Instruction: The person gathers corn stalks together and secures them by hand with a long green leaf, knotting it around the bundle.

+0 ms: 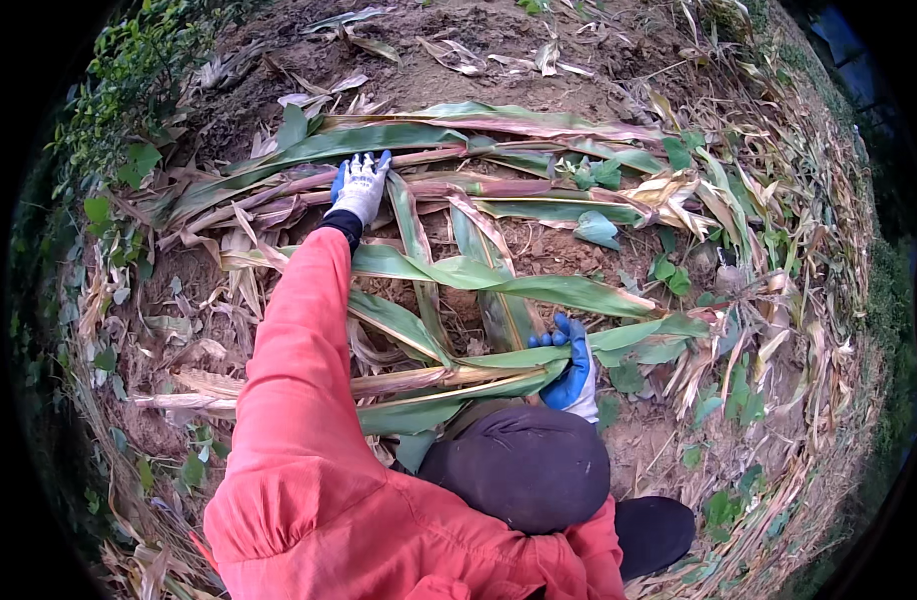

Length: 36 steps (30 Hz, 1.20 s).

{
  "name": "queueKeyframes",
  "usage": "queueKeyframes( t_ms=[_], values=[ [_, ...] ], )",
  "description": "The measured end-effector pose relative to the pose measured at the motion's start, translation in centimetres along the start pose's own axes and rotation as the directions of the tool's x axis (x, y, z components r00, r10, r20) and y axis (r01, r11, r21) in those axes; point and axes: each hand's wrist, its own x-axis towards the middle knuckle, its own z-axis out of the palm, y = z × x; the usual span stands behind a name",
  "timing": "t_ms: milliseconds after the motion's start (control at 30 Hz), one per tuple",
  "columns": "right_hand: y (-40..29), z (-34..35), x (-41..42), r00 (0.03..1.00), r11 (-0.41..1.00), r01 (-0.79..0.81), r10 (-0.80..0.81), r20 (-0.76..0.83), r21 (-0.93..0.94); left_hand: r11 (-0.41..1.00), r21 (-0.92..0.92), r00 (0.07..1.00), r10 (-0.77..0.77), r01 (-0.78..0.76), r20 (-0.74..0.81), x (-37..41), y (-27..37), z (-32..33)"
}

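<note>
My left hand (362, 186), in a white knit glove with a blue coating, lies palm down across a bundle of cut corn stalks (496, 189). Its fingers stretch over the reddish stems and do not visibly close around one. Nearer my body, my right hand (575, 375) wears a matching glove and has its blue palm turned up. A corn stalk with long green leaves (503, 371) crosses that palm, and the fingers curl up beside it. The stalk's left part passes behind my red sleeve. Loose green corn leaves (466, 274) lie between my hands.
My bent knee (518, 469) in dark trousers sits just below the near stalk, with a dark shoe (653, 536) to its right. Dry husks and leaf litter (773, 322) cover the right side. Bare brown soil (496, 37) shows beyond the bundle. Leafy green plants (140, 67) grow at the left.
</note>
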Motion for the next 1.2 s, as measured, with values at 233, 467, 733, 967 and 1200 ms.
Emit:
queueKeyframes(
  t_ms=[233,467,733,967,1200],
  values=[
    [1.0,-1.8,-1.1,0.986,0.996,-0.087,0.089,-0.142,0.018,0.991,-0.094,0.991,0.083,-0.092,-0.102,0.5,-0.2,-0.2],
    [1.6,-1.1,-1.3,0.992,0.995,-0.098,0.099,-0.074,0.023,0.85,-0.403,0.939,0.289,-0.34,-0.185,-16.1,3.6,-10.2],
    [1.9,-7.5,-1.9,0.999,0.997,-0.05,0.05,0.007,0.057,0.528,-0.835,0.795,0.569,-0.156,0.211,-27.1,7.8,-6.6],
    [1.4,-4.7,-2.2,0.95,0.915,0.308,-0.282,0.13,-0.261,0.135,-0.97,0.771,0.589,0.202,0.242,-27.0,7.8,0.1],
    [-3.1,-5.9,2.0,0.867,0.744,0.497,-0.443,0.228,-0.446,0.467,-0.869,0.767,0.493,0.164,0.41,-26.8,8.2,-13.9]
  ],
)
